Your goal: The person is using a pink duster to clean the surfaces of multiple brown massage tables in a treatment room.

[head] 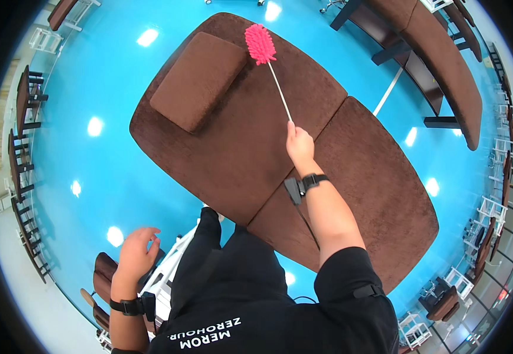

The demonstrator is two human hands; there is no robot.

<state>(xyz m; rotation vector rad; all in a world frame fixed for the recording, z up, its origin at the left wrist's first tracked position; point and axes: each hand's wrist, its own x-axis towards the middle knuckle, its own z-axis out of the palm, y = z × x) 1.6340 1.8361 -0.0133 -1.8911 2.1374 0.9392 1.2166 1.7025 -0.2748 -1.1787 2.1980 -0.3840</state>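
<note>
My right hand (pixel 300 142) grips the end of a thin pale rod that carries a pink microfibre duster (pixel 260 44). The duster head lies over the far edge of a brown upholstered massage table (pixel 247 163), just right of a brown rectangular cushion (pixel 199 82); whether it touches the fabric I cannot tell. A seam crosses the table below my right hand. Off to the lower left, my left hand (pixel 139 252) hangs beside the table, holding nothing, its fingers loosely curled and apart.
Glossy blue floor (pixel 97 177) surrounds the table. Another brown upholstered table (pixel 442 57) on dark legs stands at upper right. A white rack (pixel 168 274) is close by my left leg. More brown tables and white stands line both sides. A cable hangs from the device (pixel 293 191) on my right wrist.
</note>
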